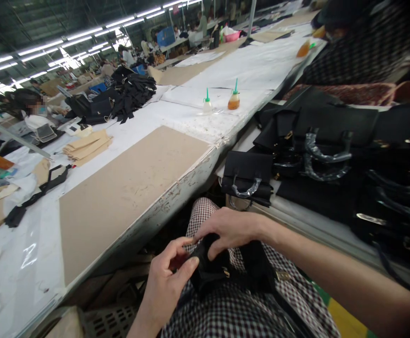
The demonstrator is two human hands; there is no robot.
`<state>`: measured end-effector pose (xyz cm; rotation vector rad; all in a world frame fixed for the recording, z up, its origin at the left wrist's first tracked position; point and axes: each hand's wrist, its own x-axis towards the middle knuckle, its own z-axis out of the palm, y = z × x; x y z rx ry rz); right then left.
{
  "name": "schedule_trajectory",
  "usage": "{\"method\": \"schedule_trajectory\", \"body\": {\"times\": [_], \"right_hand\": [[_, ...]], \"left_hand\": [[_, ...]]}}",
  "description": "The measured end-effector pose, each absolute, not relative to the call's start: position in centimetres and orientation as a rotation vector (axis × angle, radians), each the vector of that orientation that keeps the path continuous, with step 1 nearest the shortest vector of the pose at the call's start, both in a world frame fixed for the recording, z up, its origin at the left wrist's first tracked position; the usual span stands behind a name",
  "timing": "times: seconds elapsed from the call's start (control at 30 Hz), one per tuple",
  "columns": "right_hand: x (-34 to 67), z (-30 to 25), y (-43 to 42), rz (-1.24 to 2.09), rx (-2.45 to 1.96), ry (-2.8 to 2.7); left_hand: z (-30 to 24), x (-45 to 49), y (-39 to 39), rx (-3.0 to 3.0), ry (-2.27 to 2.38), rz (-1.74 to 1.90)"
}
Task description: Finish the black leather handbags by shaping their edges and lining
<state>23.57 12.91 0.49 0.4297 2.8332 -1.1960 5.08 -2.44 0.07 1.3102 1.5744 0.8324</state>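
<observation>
A small black leather bag [250, 270] with gold fittings lies on my lap, over checked trousers. My left hand [166, 277] pinches its left end between thumb and fingers. My right hand [228, 230] comes in from the right and curls its fingers over the top of the same end. Both hands are closed on the bag, below the edge of the worktable.
A long white worktable [176, 183] carries a brown board [127, 188], tan cut pieces [87, 146], black straps [32, 197] and two glue bottles [233, 99]. Black handbags [249, 176] pile up on the right. Other people work farther back. A plastic crate [109, 321] sits below.
</observation>
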Motion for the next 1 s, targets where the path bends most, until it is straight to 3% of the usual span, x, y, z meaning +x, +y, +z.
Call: {"method": "schedule_trajectory", "body": {"times": [0.07,0.13,0.33,0.47,0.63,1.0], "right_hand": [[23.5,0.3,12.6,-1.05,0.469,2.89],[24.7,0.3,13.0,-1.193,0.546,2.894],[33.2,1.0,15.3,-2.398,1.449,2.56],[35.8,0.0,14.1,-3.018,2.114,2.222],[33.8,-3.1,10.4,-3.283,2.555,1.673],[31.7,-8.3,5.9,-3.617,2.463,1.108]], "left_hand": [[1.0,5.1,-1.7,1.383,1.581,0.851],[2.3,4.6,-0.9,1.419,1.608,0.972],[4.5,2.0,0.8,1.156,1.923,1.704],[2.6,3.1,2.1,1.13,1.652,1.408],[1.2,5.9,3.4,1.379,1.47,1.089],[1.7,6.9,4.8,1.691,1.327,1.071]]}}
